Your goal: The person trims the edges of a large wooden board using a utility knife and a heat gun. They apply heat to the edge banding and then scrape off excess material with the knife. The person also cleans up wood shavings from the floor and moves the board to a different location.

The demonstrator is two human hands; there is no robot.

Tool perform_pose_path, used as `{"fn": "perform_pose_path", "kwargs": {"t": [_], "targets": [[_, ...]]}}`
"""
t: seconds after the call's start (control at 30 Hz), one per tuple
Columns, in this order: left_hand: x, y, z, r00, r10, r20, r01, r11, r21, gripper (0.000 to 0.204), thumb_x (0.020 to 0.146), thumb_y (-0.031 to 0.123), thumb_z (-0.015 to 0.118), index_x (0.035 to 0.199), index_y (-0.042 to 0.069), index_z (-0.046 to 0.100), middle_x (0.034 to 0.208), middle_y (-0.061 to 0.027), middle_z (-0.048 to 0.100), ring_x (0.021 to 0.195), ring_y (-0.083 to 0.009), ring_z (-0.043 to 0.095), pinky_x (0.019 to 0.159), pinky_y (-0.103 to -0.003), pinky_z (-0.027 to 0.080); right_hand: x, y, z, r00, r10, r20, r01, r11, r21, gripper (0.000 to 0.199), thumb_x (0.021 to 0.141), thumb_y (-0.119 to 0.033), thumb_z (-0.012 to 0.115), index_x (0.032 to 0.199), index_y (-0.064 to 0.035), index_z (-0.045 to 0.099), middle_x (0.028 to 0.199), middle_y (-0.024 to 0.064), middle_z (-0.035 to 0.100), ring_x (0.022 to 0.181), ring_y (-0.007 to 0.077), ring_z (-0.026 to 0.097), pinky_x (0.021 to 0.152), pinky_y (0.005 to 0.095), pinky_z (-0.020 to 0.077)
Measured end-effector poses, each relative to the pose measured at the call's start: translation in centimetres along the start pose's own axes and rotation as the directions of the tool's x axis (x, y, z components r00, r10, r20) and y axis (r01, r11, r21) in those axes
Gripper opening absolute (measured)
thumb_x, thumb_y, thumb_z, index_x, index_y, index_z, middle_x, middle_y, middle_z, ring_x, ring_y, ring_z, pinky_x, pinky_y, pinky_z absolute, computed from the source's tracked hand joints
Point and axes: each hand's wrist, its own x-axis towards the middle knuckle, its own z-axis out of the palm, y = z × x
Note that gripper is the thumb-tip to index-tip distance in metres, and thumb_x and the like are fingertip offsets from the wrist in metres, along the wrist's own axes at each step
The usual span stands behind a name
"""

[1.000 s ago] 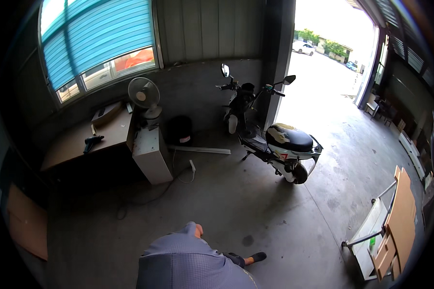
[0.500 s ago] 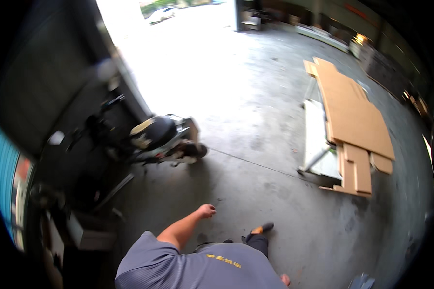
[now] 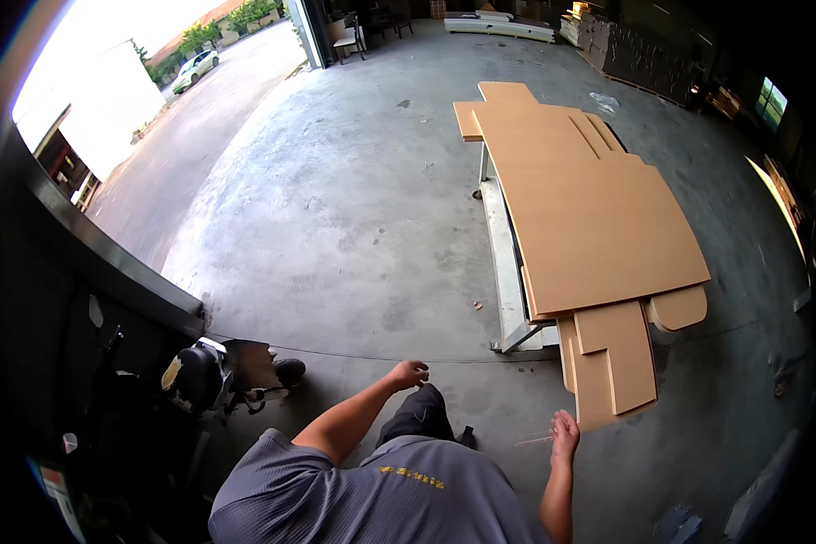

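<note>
My left hand (image 3: 409, 373) hangs out in front of me over the concrete floor, fingers loosely curled and holding nothing. My right hand (image 3: 564, 436) is raised at my side with its fingers apart and nothing in it, a short way below the near corner of a stack of flat brown cardboard sheets (image 3: 589, 213). The sheets lie on a low white frame (image 3: 503, 263) and overhang it towards me. My grey shirt (image 3: 381, 494) and a dark trouser leg fill the lower edge of the view.
A parked scooter (image 3: 210, 372) stands at the lower left by a dark wall. Bare concrete floor (image 3: 335, 208) runs to an open doorway with a sunlit road and a car (image 3: 195, 65) beyond. Stacked material (image 3: 644, 50) lines the far right wall.
The view has swung right: the scooter has slid to the lower left and the cardboard stack now sits close at centre right. My right hand has come into view beside it.
</note>
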Motion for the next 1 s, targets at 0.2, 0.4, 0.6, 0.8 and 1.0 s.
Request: {"fn": "perform_pose_path", "kwargs": {"t": [0.2,0.4,0.6,0.8,1.0], "targets": [[22.1,18.7,-6.0,0.988,0.101,0.114,-0.094,0.993,-0.069,0.036,0.099,0.027,0.057,0.121,-0.002,0.061,0.103,-0.0132,0.072,0.083,-0.0211,0.072,0.072,-0.032,0.058,13.3,-6.2,9.9,0.996,0.072,-0.056,-0.072,0.997,-0.003,0.047,0.094,-0.027,0.064,0.135,-0.0066,0.052,0.125,0.0076,0.061,0.107,0.0195,0.06,0.086,0.0366,0.049],[46.7,33.9,-9.4,0.99,0.108,0.089,-0.104,0.994,-0.043,0.071,0.096,0.058,0.054,0.132,-0.003,0.05,0.118,-0.023,0.066,0.089,-0.0302,0.071,0.077,-0.043,0.058,22.1,-5.7,15.2,0.929,0.285,-0.234,-0.28,0.958,0.056,0.037,0.091,-0.037,0.066,0.115,-0.0117,0.055,0.099,0.0032,0.062,0.086,0.0168,0.063,0.071,0.0353,0.0501],[54.5,37.7,-7.0,0.992,0.061,0.106,-0.05,0.994,-0.101,0.05,0.086,0.05,0.074,0.084,0.0,0.069,0.066,-0.0076,0.065,0.05,-0.0175,0.062,0.044,-0.031,0.05,23.8,-9.1,17.9,0.834,0.468,-0.293,-0.449,0.884,0.135,0.033,0.091,-0.039,0.069,0.104,-0.0111,0.058,0.078,0.0027,0.06,0.063,0.0136,0.059,0.055,0.0293,0.0475],[53.3,36.2,-7.4,0.983,0.083,0.163,-0.062,0.989,-0.132,0.048,0.087,0.046,0.073,0.101,0.0,0.068,0.081,-0.0071,0.068,0.06,-0.016,0.064,0.051,-0.029,0.054,22.4,-9.4,17.4,0.884,0.425,-0.194,-0.392,0.901,0.187,0.038,0.091,-0.039,0.07,0.106,-0.005,0.062,0.081,0.0056,0.062,0.063,0.0141,0.059,0.055,0.0286,0.0494],[46.2,29.2,-10.3,0.986,-0.01,0.169,0.016,0.999,-0.036,0.054,0.086,0.049,0.074,0.1,-0.003,0.068,0.084,-0.01,0.069,0.064,-0.0193,0.068,0.056,-0.032,0.059,13.3,-5.2,19.4,0.779,0.573,-0.256,-0.546,0.82,0.173,0.055,0.088,-0.04,0.073,0.118,0.0049,0.061,0.097,0.0159,0.067,0.08,0.0228,0.067,0.069,0.0367,0.057]]}}
